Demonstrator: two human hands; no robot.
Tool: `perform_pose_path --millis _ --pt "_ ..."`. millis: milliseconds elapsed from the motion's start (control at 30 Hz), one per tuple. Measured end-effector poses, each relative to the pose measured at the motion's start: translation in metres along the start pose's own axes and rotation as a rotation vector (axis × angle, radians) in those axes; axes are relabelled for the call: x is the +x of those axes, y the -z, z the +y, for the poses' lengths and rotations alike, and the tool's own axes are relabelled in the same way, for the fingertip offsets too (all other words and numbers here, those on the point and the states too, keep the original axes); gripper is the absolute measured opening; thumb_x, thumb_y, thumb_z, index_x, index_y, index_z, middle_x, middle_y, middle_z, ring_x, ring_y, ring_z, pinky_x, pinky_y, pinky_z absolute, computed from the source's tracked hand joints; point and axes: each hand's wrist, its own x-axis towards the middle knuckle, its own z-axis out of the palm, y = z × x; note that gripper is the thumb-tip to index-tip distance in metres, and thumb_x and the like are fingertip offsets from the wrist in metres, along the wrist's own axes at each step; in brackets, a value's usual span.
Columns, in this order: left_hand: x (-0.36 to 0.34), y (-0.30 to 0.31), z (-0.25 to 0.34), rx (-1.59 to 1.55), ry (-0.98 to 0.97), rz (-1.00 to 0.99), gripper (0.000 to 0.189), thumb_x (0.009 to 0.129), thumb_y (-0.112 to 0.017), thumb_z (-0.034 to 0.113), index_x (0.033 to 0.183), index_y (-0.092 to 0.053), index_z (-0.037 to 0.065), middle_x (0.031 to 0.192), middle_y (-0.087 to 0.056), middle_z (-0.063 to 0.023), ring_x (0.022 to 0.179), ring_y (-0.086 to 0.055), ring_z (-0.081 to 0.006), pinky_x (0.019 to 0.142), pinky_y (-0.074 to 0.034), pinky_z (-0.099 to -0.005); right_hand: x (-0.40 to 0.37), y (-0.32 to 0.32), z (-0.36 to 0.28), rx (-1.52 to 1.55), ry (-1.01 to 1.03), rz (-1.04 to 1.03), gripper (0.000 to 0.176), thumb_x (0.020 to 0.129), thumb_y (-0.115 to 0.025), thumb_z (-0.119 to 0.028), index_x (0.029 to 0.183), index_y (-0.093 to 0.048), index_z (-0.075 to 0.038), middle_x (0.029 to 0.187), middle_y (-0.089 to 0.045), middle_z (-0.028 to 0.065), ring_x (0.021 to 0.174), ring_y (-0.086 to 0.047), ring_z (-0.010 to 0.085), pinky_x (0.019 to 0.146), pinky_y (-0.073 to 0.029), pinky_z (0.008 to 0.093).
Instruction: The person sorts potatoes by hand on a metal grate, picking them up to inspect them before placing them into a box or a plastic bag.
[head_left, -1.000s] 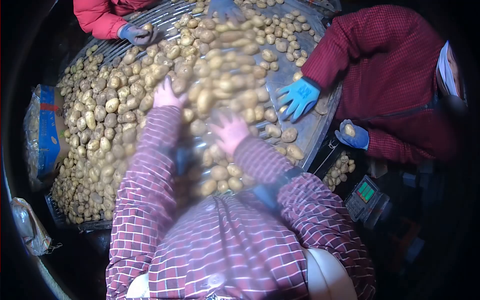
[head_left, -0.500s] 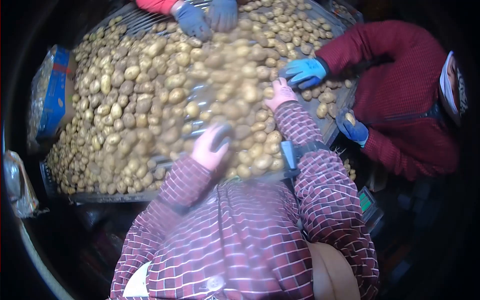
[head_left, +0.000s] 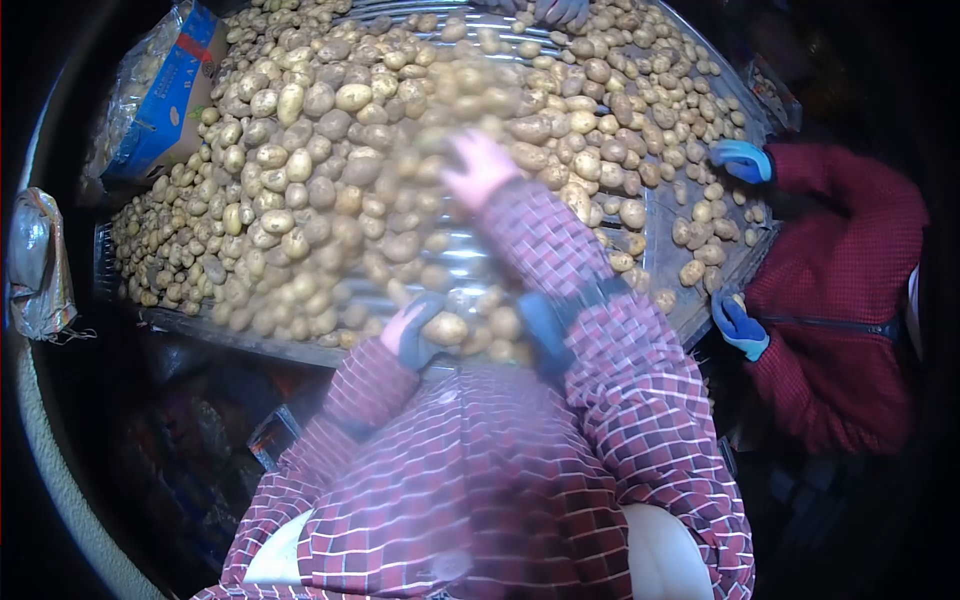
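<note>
A big heap of potatoes (head_left: 300, 170) covers a metal sorting table (head_left: 668, 225). My right hand (head_left: 478, 168), in a pink glove, reaches out over the middle of the heap with its fingers spread on the potatoes; it is blurred. At the table's near edge my left hand (head_left: 408, 335) is curled around a single potato (head_left: 446, 328). My plaid sleeves fill the lower part of the view.
At the right, a person in a dark red top has one blue-gloved hand (head_left: 742, 160) on the table and another (head_left: 740, 328) at its edge. Other gloved hands (head_left: 560, 10) work at the far side. A blue cardboard box (head_left: 165, 90) and a plastic bag (head_left: 38, 262) sit at the left.
My right hand has moved from the right side of the heap to its middle. My left hand has drawn back to the near edge. The view has swung round to the left.
</note>
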Motion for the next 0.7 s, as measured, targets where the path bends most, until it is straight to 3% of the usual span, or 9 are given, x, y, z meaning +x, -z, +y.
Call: perform_pose_path --millis 33,133,200,233,300,433,500,567,700 --pt "-0.003 0.000 0.014 0.217 -0.121 -0.030 0.021 0.090 -0.064 0.013 0.108 -0.057 0.003 0.102 -0.059 -0.0099 0.086 -0.061 -0.0208 0.075 -0.054 -0.0324 0.027 -0.015 0.002 0.004 0.050 -0.023 0.048 0.087 -0.056 -0.030 0.128 -0.054 -0.007 0.132 -0.051 0.0190 0.123 -0.049 0.0338 0.106 -0.040 0.0424" --pt "-0.008 0.002 0.008 -0.212 0.068 0.095 0.020 0.087 -0.067 0.016 0.101 -0.059 0.004 0.095 -0.060 -0.0088 0.082 -0.059 -0.0208 0.071 -0.050 -0.0332 0.065 -0.041 -0.009 -0.305 -0.011 -0.246 0.053 0.089 -0.050 -0.041 0.136 -0.049 -0.017 0.136 -0.050 0.0107 0.125 -0.047 0.0279 0.107 -0.036 0.0436" --pt "-0.012 0.018 -0.017 0.139 -0.125 0.144 0.013 0.089 -0.062 0.012 0.098 -0.060 0.004 0.095 -0.060 -0.0088 0.082 -0.060 -0.0209 0.072 -0.050 -0.0359 0.058 -0.058 -0.006 -0.390 -0.049 -0.168 0.057 0.086 -0.055 -0.050 0.134 -0.051 -0.021 0.133 -0.052 0.0071 0.122 -0.048 0.0259 0.103 -0.036 0.0467" --pt "-0.013 0.024 -0.023 0.314 -0.214 0.194 0.010 0.090 -0.060 0.011 0.097 -0.061 0.004 0.095 -0.061 -0.0089 0.082 -0.060 -0.0210 0.072 -0.050 -0.0373 0.052 -0.054 -0.006 -0.168 -0.164 -0.264 0.055 0.085 -0.057 -0.050 0.130 -0.054 -0.019 0.126 -0.056 0.0078 0.117 -0.051 0.0258 0.098 -0.039 0.0451" --pt "-0.014 0.034 -0.020 0.461 -0.312 0.173 0.007 0.090 -0.057 0.008 0.094 -0.062 0.003 0.097 -0.061 -0.0091 0.085 -0.061 -0.0217 0.073 -0.050 -0.0382 0.015 -0.056 -0.001 -0.333 -0.047 -0.292 0.052 0.084 -0.059 -0.049 0.125 -0.055 -0.017 0.117 -0.058 0.0093 0.109 -0.054 0.0255 0.093 -0.042 0.0434" --pt "0.003 0.028 -0.019 -0.684 0.334 0.368 0.007 0.083 -0.061 0.001 0.089 -0.061 -0.002 0.089 -0.062 -0.0111 0.085 -0.064 -0.0245 0.077 -0.052 -0.0355 -0.059 -0.032 0.000 -0.241 -0.029 -0.327 0.040 0.084 -0.061 -0.043 0.113 -0.061 -0.015 0.107 -0.060 0.0101 0.104 -0.057 0.0275 0.090 -0.046 0.0418" --pt "0.011 0.031 -0.018 -0.352 0.175 0.267 0.016 0.085 -0.060 0.001 0.100 -0.058 -0.002 0.088 -0.063 -0.0098 0.082 -0.064 -0.0223 0.076 -0.054 -0.0309 -0.085 -0.012 0.004 -0.186 -0.119 -0.357 0.036 0.084 -0.061 -0.040 0.109 -0.063 -0.014 0.103 -0.062 0.0109 0.102 -0.058 0.0282 0.088 -0.047 0.0416" --pt "0.024 0.035 -0.022 -0.531 0.254 0.225 0.019 0.086 -0.060 0.000 0.104 -0.057 -0.002 0.090 -0.063 -0.0095 0.081 -0.065 -0.0218 0.074 -0.054 -0.0293 -0.096 0.008 0.005 -0.151 -0.225 -0.389 0.031 0.084 -0.062 -0.036 0.104 -0.064 -0.013 0.099 -0.064 0.0119 0.098 -0.061 0.0283 0.084 -0.049 0.0410" --pt "0.038 0.028 -0.059 -0.141 0.085 0.275 0.023 0.083 -0.062 -0.002 0.105 -0.058 -0.003 0.095 -0.065 -0.0117 0.077 -0.065 -0.0199 0.070 -0.054 -0.0307 -0.047 0.023 0.019 -0.272 -0.120 -0.067 0.026 0.084 -0.055 -0.016 0.107 -0.066 -0.016 0.095 -0.066 0.0130 0.090 -0.064 0.0317 0.080 -0.053 0.0419"
